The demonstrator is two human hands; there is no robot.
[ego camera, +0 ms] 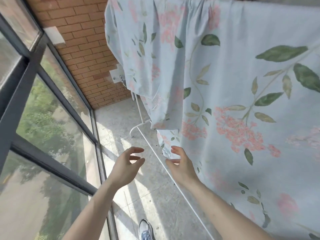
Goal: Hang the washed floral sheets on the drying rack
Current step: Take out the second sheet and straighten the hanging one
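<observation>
A pale blue floral sheet [242,84] with pink blossoms and green leaves hangs over the top of the drying rack and fills the right half of the view. Only the rack's white base bar [155,153] and curved foot [136,126] show below the cloth. A lower corner of the sheet [166,142] dangles near the bar. My right hand [181,163] reaches toward that corner with relaxed fingers, a little short of it. My left hand [127,163] hovers over the floor to the left, fingers loosely spread, holding nothing.
A brick wall [83,40] closes the far end. Dark-framed floor-to-ceiling windows [52,110] run along the left. The speckled stone floor [152,196] lies between windows and rack. My sneaker [146,230] shows at the bottom edge.
</observation>
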